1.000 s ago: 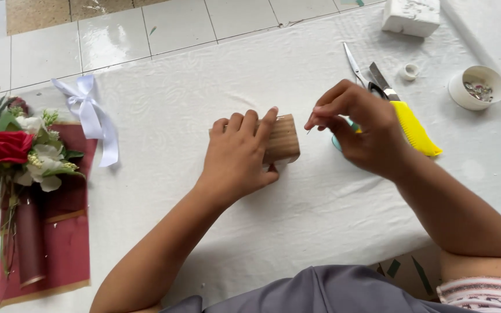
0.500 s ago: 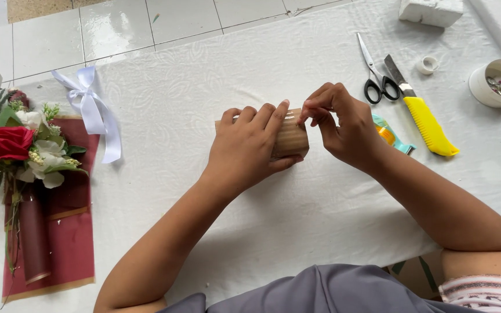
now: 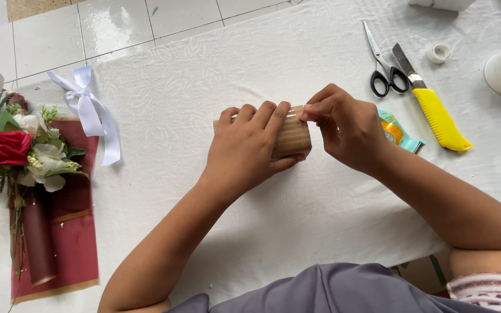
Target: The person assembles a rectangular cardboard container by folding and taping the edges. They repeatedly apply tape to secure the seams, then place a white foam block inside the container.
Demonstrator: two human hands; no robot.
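The ribbed tan cardboard roll (image 3: 293,136), lying left of the yellow-handled knife (image 3: 436,113) on the counter (image 3: 204,87), is wrapped by the left hand (image 3: 244,150) and pinched at its end by the right hand (image 3: 349,127).

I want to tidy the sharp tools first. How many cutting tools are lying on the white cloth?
2. The black-handled scissors lie at the upper right of the cloth. The yellow-handled utility knife lies just right of them, its blade pointing up-left. More could be hidden beyond the frame.
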